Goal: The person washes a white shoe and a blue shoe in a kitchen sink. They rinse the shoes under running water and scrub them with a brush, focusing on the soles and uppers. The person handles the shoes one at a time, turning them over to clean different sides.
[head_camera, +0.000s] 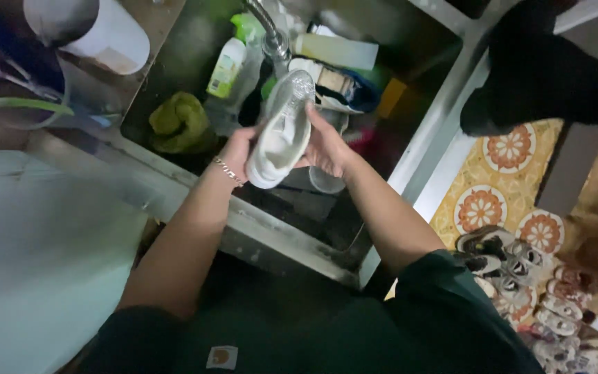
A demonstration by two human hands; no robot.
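- Gripping a white sneaker (pixel 282 135) from both sides, the left hand (pixel 239 149) is closing around its heel end while the right hand (pixel 327 147) is cupping the other flank, fingers wrapped onto the shoe.
- Lying between the two palms, the sneaker is pointing its long axis away from the body, heel nearest the chest and toe tipped up toward the tap (pixel 269 31); its pale, translucent sole is facing upward and looking slick.
- Sitting closer to the heel, the left hand is carrying most of the hold, and a thin chain bracelet (pixel 228 170) is hanging at that wrist; the right hand is steadying the middle of the shoe.
- Hanging over the metal sink (pixel 292 239), the shoe is staying clear of the basin's rim.
- Resting inside the sink, a crumpled green cloth (pixel 181 121) is lying to the left, near a white and green plastic bottle (pixel 226 67), with more bottles and packets crowding behind the tap.
- Waiting on the patterned orange floor mat (pixel 496 183) to the right, several other sneakers (pixel 520 270) are lying in a loose pile, well apart from the sink.
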